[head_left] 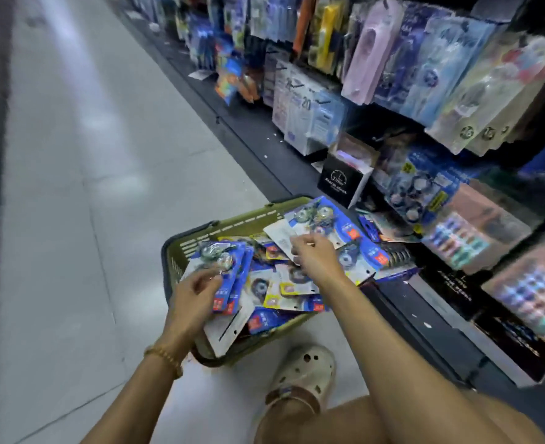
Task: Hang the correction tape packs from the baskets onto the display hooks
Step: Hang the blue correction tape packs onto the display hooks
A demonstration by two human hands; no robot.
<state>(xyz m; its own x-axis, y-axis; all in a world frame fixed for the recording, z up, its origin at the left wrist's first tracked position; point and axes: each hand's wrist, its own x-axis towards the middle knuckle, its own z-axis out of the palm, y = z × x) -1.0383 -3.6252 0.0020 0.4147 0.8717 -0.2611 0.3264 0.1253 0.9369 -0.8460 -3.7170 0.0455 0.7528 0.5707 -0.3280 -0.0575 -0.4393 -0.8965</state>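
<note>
packs (284, 283) mostly lie piled in the green basket (232, 224) on the floor, unhung. left hand (197, 288) grips a small stack; right hand (312, 251) pinches one. hooks (389, 136) wait; most work remains.

One head-worn view looks steeply down (wide-angle, close) over a floor-level basket (220, 225) beside shelving (424, 91).

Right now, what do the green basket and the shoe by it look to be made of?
The green basket looks like moulded plastic, matte: rows of slots are cut through its rim. The cream shoe looks like soft foam or rubber, one smooth piece with round holes; which one is unclear.
</note>
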